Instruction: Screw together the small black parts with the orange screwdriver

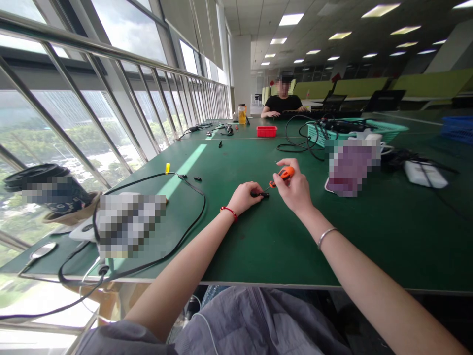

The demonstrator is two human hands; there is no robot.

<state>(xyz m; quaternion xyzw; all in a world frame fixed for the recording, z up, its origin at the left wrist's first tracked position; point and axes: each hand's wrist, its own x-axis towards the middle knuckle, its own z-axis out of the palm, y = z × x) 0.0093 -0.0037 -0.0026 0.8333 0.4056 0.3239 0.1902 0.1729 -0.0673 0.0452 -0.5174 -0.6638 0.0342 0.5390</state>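
Near the middle of the green table (236, 246), my left hand (244, 196) is closed on a small black part (263, 195) whose exact kind I cannot make out. My right hand (295, 187) grips a screwdriver (285, 173) with an orange handle. Its thin shaft slants down to the left, and the tip meets or nearly meets the black part by my left fingertips. Another small black piece (197, 179) lies to the left, beyond a black cable (205, 202).
At left are a lidded cup (48, 190) and a blurred pale packet (129, 222). Farther back stand a red tray (266, 131), a jar (242, 114) and a green basket (384, 127) with cables. A blurred phone (349, 167) lies at right. A person (283, 101) sits opposite.
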